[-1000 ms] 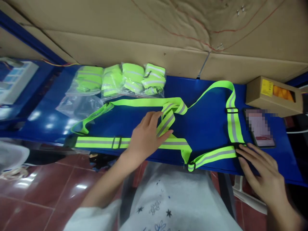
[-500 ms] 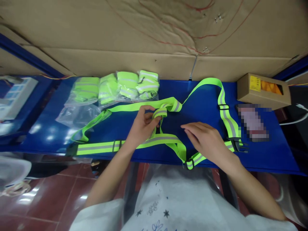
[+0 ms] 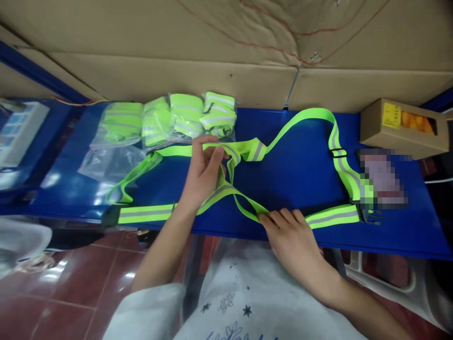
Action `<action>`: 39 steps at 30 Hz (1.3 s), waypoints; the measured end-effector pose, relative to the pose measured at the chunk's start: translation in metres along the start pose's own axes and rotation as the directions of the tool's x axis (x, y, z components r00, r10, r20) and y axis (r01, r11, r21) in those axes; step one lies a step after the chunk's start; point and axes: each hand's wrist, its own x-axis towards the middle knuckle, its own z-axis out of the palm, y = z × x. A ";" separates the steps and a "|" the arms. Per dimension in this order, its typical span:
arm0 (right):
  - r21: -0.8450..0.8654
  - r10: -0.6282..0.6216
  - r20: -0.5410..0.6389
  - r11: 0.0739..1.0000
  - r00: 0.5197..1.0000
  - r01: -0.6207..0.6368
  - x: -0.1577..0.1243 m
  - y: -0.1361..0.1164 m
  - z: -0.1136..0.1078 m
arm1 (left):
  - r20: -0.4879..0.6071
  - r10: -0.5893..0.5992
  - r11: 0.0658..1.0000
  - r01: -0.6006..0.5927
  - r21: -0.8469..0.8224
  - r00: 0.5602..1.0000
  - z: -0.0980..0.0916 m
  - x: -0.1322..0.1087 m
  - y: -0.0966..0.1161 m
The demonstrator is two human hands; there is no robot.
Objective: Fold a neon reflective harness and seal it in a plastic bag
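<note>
A neon yellow-green reflective strap harness (image 3: 332, 217) with a grey stripe lies spread over the blue table. My left hand (image 3: 205, 172) is closed on its middle, where the straps come together. Lower and to the right, my right hand (image 3: 288, 229) pinches the lower strap near the table's front edge and covers the slider that sits there. A black slider (image 3: 339, 152) shows on the right-hand loop. Black buckle parts (image 3: 368, 215) sit at the right end, beside a pixelated patch. At the left end is another dark buckle piece (image 3: 110, 215).
Several bagged, folded neon straps (image 3: 186, 115) line the back of the table, with a clear plastic bag (image 3: 109, 163) in front. A cardboard box (image 3: 389, 132) and a pixelated phone-like object (image 3: 384, 177) stand at the right. Cardboard panels (image 3: 159, 80) close off the back.
My right hand has moved down and taken hold of the lower strap. My left hand has shifted slightly up and left, still gripping the middle. The lower right strap now lies straighter.
</note>
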 end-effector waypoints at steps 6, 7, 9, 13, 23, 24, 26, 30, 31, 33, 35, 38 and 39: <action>-0.020 -0.039 0.064 0.999 0.997 0.041 -0.006 0.018 -0.015 | -0.054 0.121 0.971 -0.107 0.211 0.991 -0.002 0.003 -0.004; 0.013 -0.063 0.078 0.998 0.995 0.062 -0.007 0.021 -0.020 | -0.048 0.105 0.972 -0.092 0.217 0.993 -0.001 0.002 -0.003; 0.141 -0.116 0.086 0.985 0.989 0.103 -0.005 0.028 -0.031 | -0.017 0.060 0.978 -0.055 0.203 0.998 0.002 -0.003 0.002; 0.310 -0.023 -0.009 0.951 1.000 0.025 0.013 0.042 -0.045 | 0.090 0.039 0.983 -0.054 0.173 0.995 0.011 -0.023 0.010; 0.322 0.077 0.162 0.938 0.984 -0.127 0.075 0.051 -0.029 | 0.117 0.054 0.970 -0.080 0.229 0.992 0.012 -0.041 0.029; 0.353 0.083 0.186 0.924 0.979 -0.145 0.080 0.052 -0.028 | 0.122 0.050 0.975 -0.075 0.209 0.991 0.013 -0.042 0.029; 0.442 0.088 0.221 0.879 0.971 -0.180 0.088 0.055 -0.024 | 0.139 0.042 0.977 -0.070 0.199 0.989 0.013 -0.047 0.029; 0.755 0.067 0.323 0.583 0.944 -0.300 0.100 0.061 -0.010 | 0.270 0.028 0.902 -0.141 0.409 0.962 0.016 -0.061 0.031; 0.821 0.062 0.369 0.447 0.927 -0.356 0.102 0.063 -0.007 | 0.321 0.023 0.853 -0.187 0.488 0.947 0.017 -0.065 0.031; 0.864 0.050 0.467 0.190 0.883 -0.467 0.103 0.066 -0.001 | 0.417 0.018 0.728 -0.298 0.618 0.909 0.021 -0.069 0.030; 0.845 0.066 0.529 0.055 0.846 -0.533 0.103 0.068 0.002 | 0.467 0.035 0.601 -0.392 0.696 0.883 0.027 -0.071 0.027; 0.844 0.160 0.503 0.119 0.849 -0.522 0.101 0.070 0.003 | 0.459 0.080 0.464 -0.441 0.769 0.885 0.036 -0.071 0.020; 0.845 0.190 0.460 0.207 0.867 -0.494 0.100 0.070 0.003 | 0.441 0.105 0.438 -0.440 0.784 0.891 0.038 -0.071 0.020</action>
